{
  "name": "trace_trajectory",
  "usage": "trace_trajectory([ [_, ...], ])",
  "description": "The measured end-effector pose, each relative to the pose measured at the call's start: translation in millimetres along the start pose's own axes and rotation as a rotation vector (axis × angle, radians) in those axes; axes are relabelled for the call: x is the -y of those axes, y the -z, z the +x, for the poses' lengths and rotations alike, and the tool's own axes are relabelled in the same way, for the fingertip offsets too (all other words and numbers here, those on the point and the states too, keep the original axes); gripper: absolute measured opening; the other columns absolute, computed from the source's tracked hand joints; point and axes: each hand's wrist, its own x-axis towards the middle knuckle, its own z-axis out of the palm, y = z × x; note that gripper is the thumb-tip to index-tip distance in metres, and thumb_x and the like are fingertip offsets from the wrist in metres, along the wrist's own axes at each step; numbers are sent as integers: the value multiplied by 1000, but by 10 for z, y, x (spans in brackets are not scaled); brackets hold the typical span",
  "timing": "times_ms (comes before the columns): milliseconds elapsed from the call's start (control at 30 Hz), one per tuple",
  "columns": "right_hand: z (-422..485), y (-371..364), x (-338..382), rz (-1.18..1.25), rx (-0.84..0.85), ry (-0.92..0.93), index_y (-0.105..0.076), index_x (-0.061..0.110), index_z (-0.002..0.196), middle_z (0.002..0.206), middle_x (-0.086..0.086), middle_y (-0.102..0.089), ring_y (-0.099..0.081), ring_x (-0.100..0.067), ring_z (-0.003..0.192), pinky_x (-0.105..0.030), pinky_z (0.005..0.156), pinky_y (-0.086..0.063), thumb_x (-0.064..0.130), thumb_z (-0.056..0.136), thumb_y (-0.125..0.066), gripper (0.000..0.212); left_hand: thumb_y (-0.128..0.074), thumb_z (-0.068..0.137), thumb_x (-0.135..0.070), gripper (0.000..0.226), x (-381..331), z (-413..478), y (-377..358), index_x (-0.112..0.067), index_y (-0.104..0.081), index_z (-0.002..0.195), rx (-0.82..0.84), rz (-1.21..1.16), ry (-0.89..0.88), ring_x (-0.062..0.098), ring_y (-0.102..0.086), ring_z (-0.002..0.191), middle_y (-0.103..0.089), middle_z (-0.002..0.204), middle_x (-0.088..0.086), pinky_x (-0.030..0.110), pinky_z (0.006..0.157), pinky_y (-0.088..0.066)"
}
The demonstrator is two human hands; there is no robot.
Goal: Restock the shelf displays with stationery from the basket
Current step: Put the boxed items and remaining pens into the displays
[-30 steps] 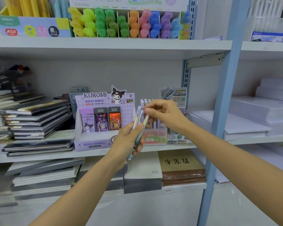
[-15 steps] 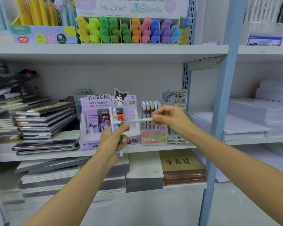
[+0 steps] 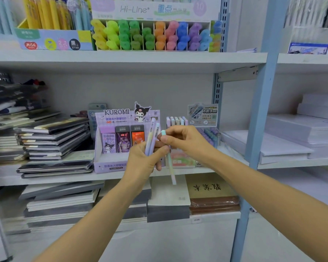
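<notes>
In the middle of the frame, the left hand (image 3: 146, 163) grips two pale purple pens (image 3: 151, 137) upright. Just to its right, the right hand (image 3: 186, 142) pinches the top of a third pen (image 3: 170, 165). This pen hangs down between both hands, in front of the middle shelf (image 3: 64, 179).

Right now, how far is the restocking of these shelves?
Done: the pastel pen display already holds a row of pens. In hand: the left hand grips two pastel pens, the right hand pinches a third pen. Left: none of the three is shelved yet; the basket is out of view.
</notes>
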Motion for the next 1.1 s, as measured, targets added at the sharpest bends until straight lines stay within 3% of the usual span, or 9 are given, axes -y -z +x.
trace_trajectory([
  [100,27,48,56,23,-87,46,-69,13,97,89,-2,-73,-68,-13,84,-22,75,-55,18,94,-60,11,-65,91,-26,9,-22,6,-7,-17,-65,90,-48,-11,-12,10,-51,44,-69,75,1,13,41,-36],
  [167,79,151,88,94,-247,60,-67,11,98,86,-3,-73,-68,-13,81,-21,70,-55,17,95,-57,12,-55,97,-31,13,-26,37,10,-20,-62,96,-98,-41,64,7,-52,49,-68,80,-4,14,42,-35],
  [267,185,327,120,117,-454,118,-65,6,100,86,-8,-72,-69,-14,77,-22,68,-56,14,97,-56,13,-41,103,-29,23,15,64,46,-19,-61,97,-120,-33,120,6,-49,55,-59,68,-5,15,44,-35],
  [367,286,432,83,94,-534,152,-65,4,98,87,-13,-71,-70,-15,76,-22,68,-56,13,97,-57,12,-36,105,-27,28,60,48,59,-15,-60,96,-82,-18,82,12,-51,61,-52,57,-6,19,47,-35],
  [500,364,413,-101,15,-526,105,-65,1,98,89,-17,-71,-72,-19,80,-23,69,-58,13,97,-57,15,-35,105,-31,26,88,35,52,-16,-55,100,-31,-35,50,18,-63,60,-50,56,1,26,50,-47],
  [567,386,366,-213,-10,-497,67,-65,0,98,90,-17,-71,-71,-18,82,-23,70,-58,11,97,-56,14,-35,104,-35,26,107,28,60,-17,-54,102,-13,-50,63,15,-49,47,-47,59,1,25,43,-39],
  [700,408,274,-395,-83,-430,12,-66,0,101,91,-13,-71,-71,-18,86,-25,72,-59,12,95,-58,16,-34,105,-34,28,142,34,93,-15,-55,105,-16,-36,105,9,-30,43,-39,62,-3,22,42,-26],
  [1000,494,298,-402,-228,-312,1,-67,3,101,88,-13,-71,-70,-20,82,-26,73,-59,15,96,-57,17,-37,104,-31,27,179,48,127,-12,-57,102,1,-8,108,10,-31,45,-40,62,-2,19,41,-27],
  [1100,514,214,-370,-226,-303,14,-59,12,109,87,-8,-71,-70,-17,78,-24,69,-59,12,94,-59,15,-38,104,-31,26,181,48,120,-13,-58,101,-3,4,116,11,-34,46,-42,62,-3,18,41,-29],
])
